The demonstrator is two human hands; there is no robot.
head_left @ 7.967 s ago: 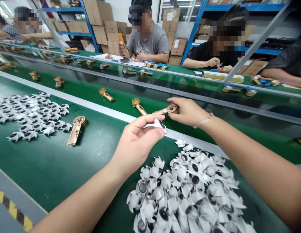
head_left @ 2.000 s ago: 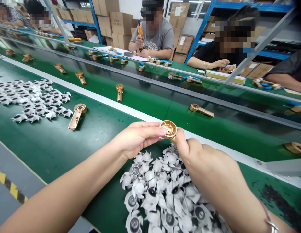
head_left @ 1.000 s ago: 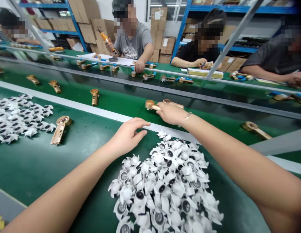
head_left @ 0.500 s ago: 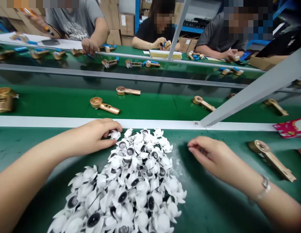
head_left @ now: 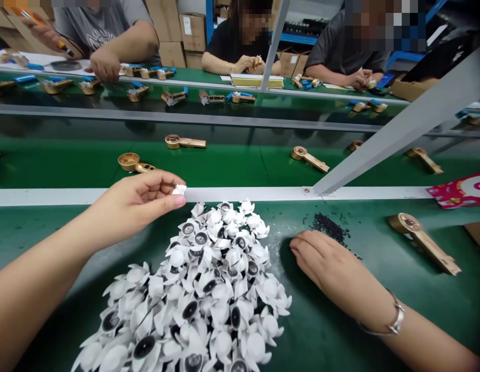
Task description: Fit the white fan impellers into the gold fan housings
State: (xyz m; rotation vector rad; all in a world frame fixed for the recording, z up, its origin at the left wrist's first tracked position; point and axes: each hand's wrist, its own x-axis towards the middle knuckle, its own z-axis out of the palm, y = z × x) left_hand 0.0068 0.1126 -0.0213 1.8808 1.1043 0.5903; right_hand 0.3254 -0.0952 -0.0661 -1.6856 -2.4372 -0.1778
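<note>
1. Two hands work over a green belt (head_left: 340, 330). The left hand (head_left: 135, 199) is raised just above it, with the thumb and forefinger pinching a white piece (head_left: 179, 190) and the other fingers loosely curled.
2. The right hand (head_left: 325, 261) rests palm down on the belt, its fingers curled close together. The fingertips lie just short of a patch of black granules (head_left: 328, 227). Whether this hand holds anything is hidden. A metal bracelet (head_left: 395, 321) circles the wrist.
3. A heap of white pieces (head_left: 197, 294) lies on the belt between the hands. Many show round black centres among pointed white vanes. The heap's far edge reaches almost to a white rail (head_left: 240, 195), and the pinched piece is just above the heap, near that rail.
4. A gold casing (head_left: 420, 243) lies on the belt to the right of the right hand, and a red printed card (head_left: 460, 190) lies beyond it.
5. Past the rail, more gold casings (head_left: 136, 162) lie on a second green belt (head_left: 224, 165), and a grey strut (head_left: 379, 137) slants across the right side.
6. Farther off, three co-workers sit at another belt among gold parts with blue pieces. One, in a grey T-shirt (head_left: 108, 31), holds an orange tool (head_left: 42, 16). Another, in black (head_left: 232, 39), holds a small part above a yellow-edged booklet (head_left: 257, 80). Cartons (head_left: 193, 31) stand behind them.
</note>
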